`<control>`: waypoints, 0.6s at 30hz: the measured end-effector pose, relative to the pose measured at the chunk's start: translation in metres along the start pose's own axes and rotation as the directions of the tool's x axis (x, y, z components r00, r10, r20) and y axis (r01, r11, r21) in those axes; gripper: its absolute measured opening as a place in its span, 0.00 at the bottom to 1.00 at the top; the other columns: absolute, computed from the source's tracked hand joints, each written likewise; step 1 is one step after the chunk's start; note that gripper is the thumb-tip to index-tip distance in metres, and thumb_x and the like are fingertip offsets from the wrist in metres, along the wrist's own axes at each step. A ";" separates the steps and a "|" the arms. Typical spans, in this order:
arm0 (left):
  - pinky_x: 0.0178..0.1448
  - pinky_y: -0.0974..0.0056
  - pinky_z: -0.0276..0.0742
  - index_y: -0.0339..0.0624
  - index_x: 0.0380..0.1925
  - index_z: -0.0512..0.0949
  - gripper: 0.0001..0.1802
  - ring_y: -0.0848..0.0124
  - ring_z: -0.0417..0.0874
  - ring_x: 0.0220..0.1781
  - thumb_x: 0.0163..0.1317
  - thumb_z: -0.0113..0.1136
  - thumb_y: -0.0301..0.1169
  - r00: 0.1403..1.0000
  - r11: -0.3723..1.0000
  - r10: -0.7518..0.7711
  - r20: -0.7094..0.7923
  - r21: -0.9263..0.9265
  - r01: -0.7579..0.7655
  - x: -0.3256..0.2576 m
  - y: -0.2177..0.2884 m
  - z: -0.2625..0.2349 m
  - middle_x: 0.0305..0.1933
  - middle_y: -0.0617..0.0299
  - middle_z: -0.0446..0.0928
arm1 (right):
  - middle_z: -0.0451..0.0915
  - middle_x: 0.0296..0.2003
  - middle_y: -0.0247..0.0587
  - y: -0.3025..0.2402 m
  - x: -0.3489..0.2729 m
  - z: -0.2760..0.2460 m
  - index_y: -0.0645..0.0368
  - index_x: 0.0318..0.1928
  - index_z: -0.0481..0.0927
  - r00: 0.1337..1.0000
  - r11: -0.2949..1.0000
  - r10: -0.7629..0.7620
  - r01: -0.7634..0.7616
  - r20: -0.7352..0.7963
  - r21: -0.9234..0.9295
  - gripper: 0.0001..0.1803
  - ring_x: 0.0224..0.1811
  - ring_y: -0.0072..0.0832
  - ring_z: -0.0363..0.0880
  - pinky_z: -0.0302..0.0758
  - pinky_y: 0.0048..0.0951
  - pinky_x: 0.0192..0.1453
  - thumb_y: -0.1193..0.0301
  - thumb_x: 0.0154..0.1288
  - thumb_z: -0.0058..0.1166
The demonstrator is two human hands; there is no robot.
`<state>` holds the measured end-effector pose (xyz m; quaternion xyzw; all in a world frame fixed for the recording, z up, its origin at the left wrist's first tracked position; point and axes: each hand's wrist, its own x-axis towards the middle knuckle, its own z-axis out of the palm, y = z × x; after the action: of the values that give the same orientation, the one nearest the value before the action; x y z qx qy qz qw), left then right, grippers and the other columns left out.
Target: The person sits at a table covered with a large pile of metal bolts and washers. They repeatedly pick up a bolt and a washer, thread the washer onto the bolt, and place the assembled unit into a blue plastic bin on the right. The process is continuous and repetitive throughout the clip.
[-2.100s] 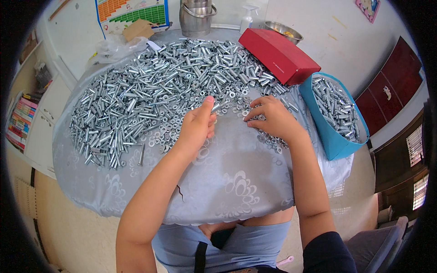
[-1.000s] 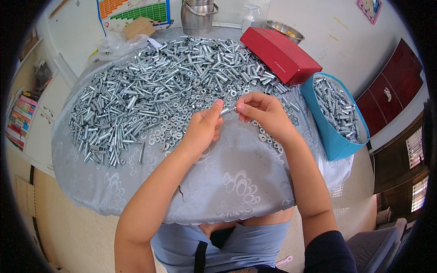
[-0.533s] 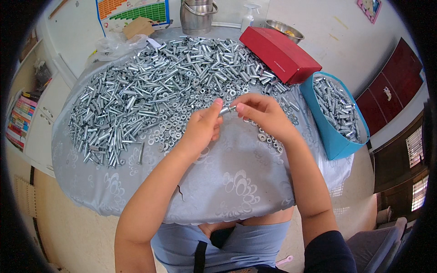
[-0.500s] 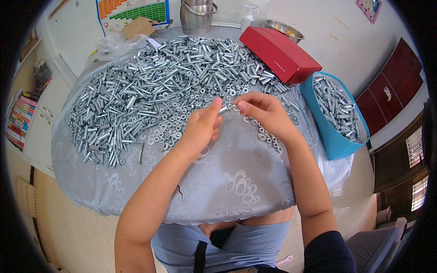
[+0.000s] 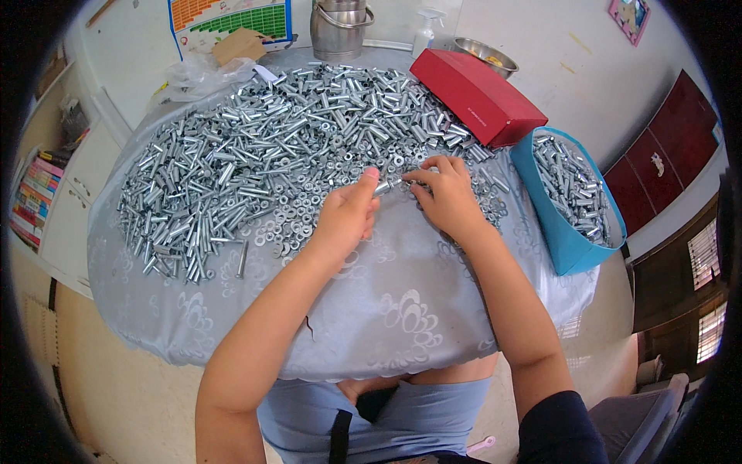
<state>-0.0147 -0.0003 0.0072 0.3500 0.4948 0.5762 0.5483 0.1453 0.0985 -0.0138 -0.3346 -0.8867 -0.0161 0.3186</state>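
Observation:
My left hand [image 5: 352,213] is closed around a silver metal bolt with a sleeve [image 5: 382,188], thumb on top. The bolt's end points right, towards my right hand [image 5: 448,197]. My right hand's fingers are bent and spread apart beside that end; I make out nothing held between them. Whether a fingertip touches the bolt is too small to tell. Just beyond both hands lie loose nuts and washers [image 5: 300,220] at the near edge of a wide heap of silver bolts and sleeves [image 5: 232,155].
A grey patterned cloth [image 5: 402,309] covers the table. At the right stands a blue fabric bin [image 5: 576,247] full of metal bolts, with a red box [image 5: 479,97] behind it. A steel pot [image 5: 338,35], spray bottle [image 5: 424,32] and metal bowl [image 5: 506,62] stand at the back.
My right hand's fingers have spread and lifted away from the pinch at the bolt's end. My left hand keeps hold of the bolt in nearly the same place.

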 end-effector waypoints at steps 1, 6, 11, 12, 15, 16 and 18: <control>0.20 0.72 0.55 0.50 0.13 0.59 0.25 0.81 0.55 0.14 0.60 0.48 0.52 1.000 1.000 -0.003 -0.005 0.002 0.003 0.000 -0.001 -0.001 0.15 0.73 0.57 | 0.73 0.38 0.41 -0.001 0.001 0.000 0.52 0.37 0.80 1.000 1.000 0.018 -0.018 0.015 0.000 0.11 0.47 0.40 0.66 0.65 0.38 0.51 0.74 0.50 0.54; 0.20 0.72 0.55 0.51 0.13 0.59 0.24 0.81 0.55 0.14 0.60 0.48 0.52 1.000 1.000 -0.002 0.006 -0.018 0.002 0.001 -0.002 -0.001 0.15 0.73 0.57 | 0.74 0.38 0.40 -0.001 0.002 0.007 0.55 0.36 0.79 0.999 0.999 0.050 -0.050 -0.016 0.002 0.09 0.47 0.39 0.66 0.65 0.37 0.51 0.74 0.51 0.54; 0.20 0.73 0.54 0.51 0.13 0.58 0.24 0.82 0.55 0.15 0.60 0.48 0.52 1.000 1.000 0.020 0.001 -0.019 -0.020 0.001 -0.002 -0.002 0.15 0.73 0.57 | 0.75 0.37 0.33 -0.011 0.012 -0.012 0.58 0.42 0.76 0.967 0.806 0.236 -0.250 0.095 0.537 0.11 0.40 0.24 0.71 0.68 0.27 0.45 0.72 0.58 0.53; 0.20 0.73 0.54 0.51 0.13 0.58 0.24 0.82 0.55 0.14 0.60 0.48 0.52 1.000 1.000 0.015 -0.012 -0.021 -0.015 0.000 0.000 -0.002 0.15 0.73 0.57 | 0.75 0.37 0.32 -0.016 0.013 -0.017 0.59 0.43 0.75 0.958 0.695 0.240 -0.282 0.157 0.661 0.11 0.39 0.22 0.71 0.68 0.24 0.44 0.72 0.59 0.52; 0.21 0.73 0.53 0.51 0.13 0.58 0.24 0.82 0.54 0.14 0.61 0.47 0.52 1.000 0.999 -0.007 -0.012 -0.033 0.007 0.001 -0.002 -0.003 0.14 0.74 0.56 | 0.75 0.34 0.32 -0.033 0.013 -0.029 0.63 0.43 0.74 0.953 0.397 0.190 -0.296 0.238 0.869 0.11 0.35 0.14 0.70 0.68 0.17 0.40 0.73 0.61 0.51; 0.20 0.73 0.53 0.51 0.13 0.58 0.24 0.82 0.54 0.14 0.61 0.47 0.52 1.000 0.999 -0.006 0.007 -0.048 0.006 0.001 -0.002 -0.004 0.14 0.74 0.56 | 0.75 0.34 0.32 -0.036 0.012 -0.030 0.64 0.43 0.74 0.949 0.409 0.193 -0.307 0.248 0.859 0.11 0.36 0.15 0.71 0.68 0.17 0.40 0.73 0.60 0.52; 0.20 0.73 0.53 0.51 0.13 0.58 0.25 0.82 0.54 0.14 0.61 0.46 0.52 0.999 0.997 -0.002 0.042 -0.078 0.006 0.001 -0.002 -0.005 0.14 0.74 0.56 | 0.76 0.35 0.34 -0.040 0.011 -0.030 0.64 0.44 0.74 0.943 0.432 0.196 -0.329 0.269 0.839 0.12 0.37 0.16 0.71 0.68 0.18 0.41 0.74 0.60 0.52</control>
<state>-0.0190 0.0000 0.0040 0.3394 0.4611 0.5864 0.5730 0.1316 0.0662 0.0240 -0.2591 -0.7251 0.5096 0.3839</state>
